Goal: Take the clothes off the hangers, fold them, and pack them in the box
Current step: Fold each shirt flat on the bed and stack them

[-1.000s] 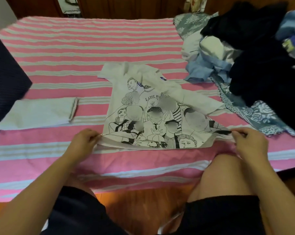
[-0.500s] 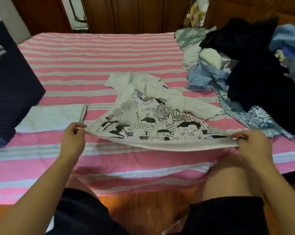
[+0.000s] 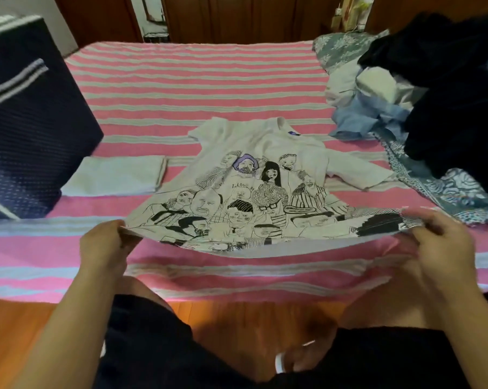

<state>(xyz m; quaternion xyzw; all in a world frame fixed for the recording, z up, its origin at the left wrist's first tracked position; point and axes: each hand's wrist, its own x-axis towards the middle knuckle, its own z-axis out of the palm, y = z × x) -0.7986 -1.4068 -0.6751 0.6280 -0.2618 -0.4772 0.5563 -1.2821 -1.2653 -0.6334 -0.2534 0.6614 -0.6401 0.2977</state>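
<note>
Left hand (image 3: 104, 245) and right hand (image 3: 444, 240) pinch the t-shirt (image 3: 265, 197) hem corners, hem raised off bed (image 3: 203, 88), bare stripes beyond collar.

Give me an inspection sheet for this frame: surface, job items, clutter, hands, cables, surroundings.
Surface: bed with pink and pale striped sheet, flat.
Job items: white T-shirt with black line-drawn faces, printed side up, hem lifted off the sheet, collar end lying on it; folded pale garment to its left; dark navy fabric box at the left edge.
Clutter: heap of dark, blue and white unfolded clothes on a floral grey cloth, right.
Hands: left hand and right hand each grip a hem corner.
Cables: nothing seen.
Surroundings: dark wooden doors behind; orange wooden floor below.
</note>
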